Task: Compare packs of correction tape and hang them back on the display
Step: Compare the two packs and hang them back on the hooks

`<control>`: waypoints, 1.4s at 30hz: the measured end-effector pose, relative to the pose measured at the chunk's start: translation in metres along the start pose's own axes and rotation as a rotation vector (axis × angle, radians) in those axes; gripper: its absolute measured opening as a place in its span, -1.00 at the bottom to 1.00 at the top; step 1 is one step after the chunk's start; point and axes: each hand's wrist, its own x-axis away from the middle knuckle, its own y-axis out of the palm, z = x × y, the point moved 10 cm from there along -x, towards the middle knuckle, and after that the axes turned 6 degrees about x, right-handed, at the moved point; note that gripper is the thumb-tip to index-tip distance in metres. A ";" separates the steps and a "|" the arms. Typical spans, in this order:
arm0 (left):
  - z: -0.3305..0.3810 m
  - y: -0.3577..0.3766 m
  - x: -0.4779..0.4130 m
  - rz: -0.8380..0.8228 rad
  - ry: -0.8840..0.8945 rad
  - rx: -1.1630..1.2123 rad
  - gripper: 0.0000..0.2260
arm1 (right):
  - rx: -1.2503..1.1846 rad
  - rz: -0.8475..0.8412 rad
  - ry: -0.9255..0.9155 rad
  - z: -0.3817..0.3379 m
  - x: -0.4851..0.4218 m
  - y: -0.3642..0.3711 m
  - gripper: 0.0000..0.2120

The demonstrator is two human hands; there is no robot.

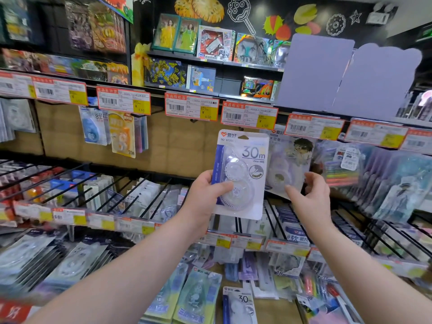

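Left hand grips one correction tape pack by its lower left edge, thumb across the front. From the left now: three hanging packs up top, then open brown backboard, then the held pack, upright, its right edge overlapping a second pack. Right hand curls at that one's bottom edge. Gripping or only touching, can't tell. Two packs in play.

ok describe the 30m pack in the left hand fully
The 30m pack is a white card with a blue strip down its left side, a hang slot at the top and a clear blister over a see-through dispenser. It is held upright by the left hand, thumb across the blister.
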 end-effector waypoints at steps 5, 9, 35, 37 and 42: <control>0.000 0.001 -0.008 0.003 0.005 0.010 -0.82 | -0.159 -0.195 -0.096 -0.049 0.036 0.019 -0.71; 0.002 0.002 -0.013 0.002 0.022 0.033 -0.82 | -0.323 -0.504 0.001 -0.061 0.057 0.059 -0.79; 0.016 -0.022 -0.067 0.214 0.113 -0.659 -0.66 | -0.081 -0.399 0.030 -0.053 -0.003 0.103 -0.66; 0.016 -0.026 -0.066 0.211 0.099 -0.763 -0.66 | 0.061 -0.405 -0.056 -0.054 -0.003 0.102 -0.66; 0.011 -0.028 -0.054 0.099 0.094 -1.198 -0.61 | 0.419 -0.413 -0.218 -0.050 0.009 0.094 -0.66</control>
